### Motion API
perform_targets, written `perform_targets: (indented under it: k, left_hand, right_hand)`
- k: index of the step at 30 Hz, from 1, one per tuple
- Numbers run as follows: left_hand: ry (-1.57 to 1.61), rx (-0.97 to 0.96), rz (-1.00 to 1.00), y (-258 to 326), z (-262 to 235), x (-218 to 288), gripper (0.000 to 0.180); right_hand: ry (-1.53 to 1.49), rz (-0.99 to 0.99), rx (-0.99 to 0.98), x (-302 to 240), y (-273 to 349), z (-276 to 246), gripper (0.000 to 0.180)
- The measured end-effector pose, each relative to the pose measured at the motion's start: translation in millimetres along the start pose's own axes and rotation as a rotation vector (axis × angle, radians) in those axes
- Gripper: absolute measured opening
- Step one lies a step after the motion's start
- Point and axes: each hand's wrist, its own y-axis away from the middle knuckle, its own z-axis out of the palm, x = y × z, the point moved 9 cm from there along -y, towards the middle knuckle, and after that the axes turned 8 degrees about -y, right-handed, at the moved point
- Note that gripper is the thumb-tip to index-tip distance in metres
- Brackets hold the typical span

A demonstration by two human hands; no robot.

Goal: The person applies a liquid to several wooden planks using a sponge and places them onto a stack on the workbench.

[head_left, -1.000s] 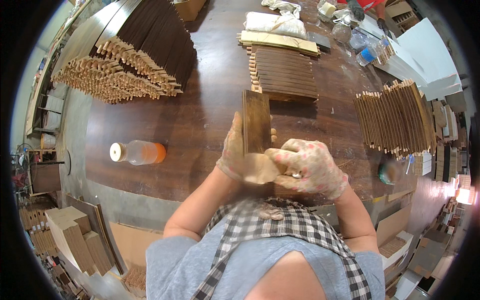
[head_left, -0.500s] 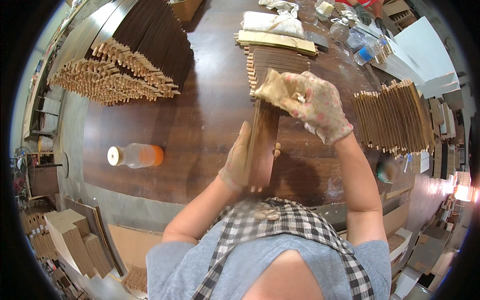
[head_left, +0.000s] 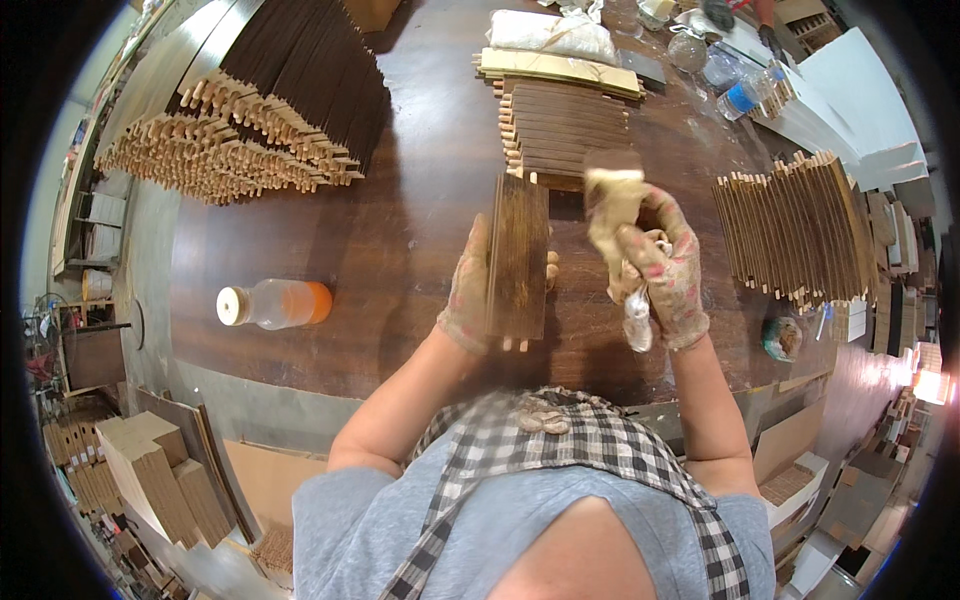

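Observation:
My gloved left hand [head_left: 466, 292] grips a dark brown wooden board [head_left: 519, 262] from its left side, fingertips showing at the right edge. The board stands out lengthwise in front of me, with small pale dowels at its ends. To the right of it, my gloved right hand [head_left: 672, 268] is closed on a tan, stained rag [head_left: 614, 212], its top smeared by motion and a whitish crumpled part hanging below. The rag is apart from the board. Just beyond lies a row of similar dark boards [head_left: 565, 125] with dowelled ends.
A tall stack of dowelled boards [head_left: 290, 90] stands at the far left, and another row [head_left: 795, 230] at the right. A capped bottle with orange liquid [head_left: 275, 305] lies on the brown table [head_left: 390, 260]. Water bottles [head_left: 742, 97] and another person's gloved hand [head_left: 718, 13] are far right.
My right hand has come off the board's far end and moved nearer and to the right with the rag. The board's face has turned more upward.

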Motion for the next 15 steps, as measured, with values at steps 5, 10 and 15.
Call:
perform_targets:
  k: [5,10,15]
  left_hand:
    - [-0.829,-0.165,0.491,8.4,29.4,17.5,0.051]
    - [-0.239,-0.067,-0.083,18.0,4.8,-25.4,0.055]
    - [-0.067,-0.027,-0.112,31.5,33.1,-20.1,0.057]
  right_hand:
    - [0.780,-0.918,-0.354,-6.5,36.2,92.2,0.048]
    - [1.123,-0.952,-0.066,10.7,-36.8,61.5,0.045]
    - [0.859,-0.798,0.217,-44.5,-102.3,-23.2,0.045]
